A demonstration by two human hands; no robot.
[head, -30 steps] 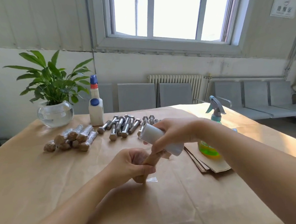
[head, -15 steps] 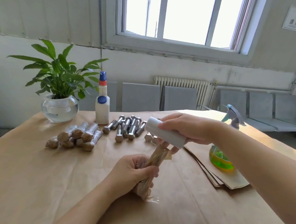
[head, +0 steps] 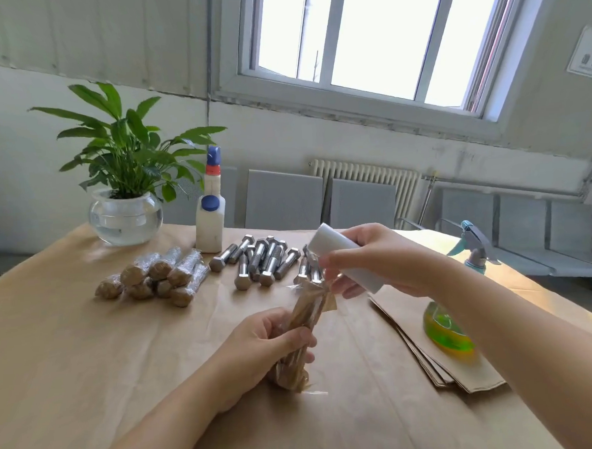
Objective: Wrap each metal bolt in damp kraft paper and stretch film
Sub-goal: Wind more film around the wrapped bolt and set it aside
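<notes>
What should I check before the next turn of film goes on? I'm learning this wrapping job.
1. Left hand grips the paper-wrapped bolt: ok.
2. Right hand holds the film roll: ok.
3. Film runs from roll to bolt's top end: ok.
4. Paper fully covers the bolt: cannot tell.
5. Paper damp: cannot tell.
6. Bare bolts left to wrap: ok.

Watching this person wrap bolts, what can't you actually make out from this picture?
- Bolt inside the paper bundle: covered by paper, film and the left hand; head view.
- Film roll: its near end hidden by the right hand.
- Wall sign: cut by the right edge, writing too small.
- Spray bottle: middle hidden behind the right forearm.
- Whether the paper is damp: not visible.
</notes>
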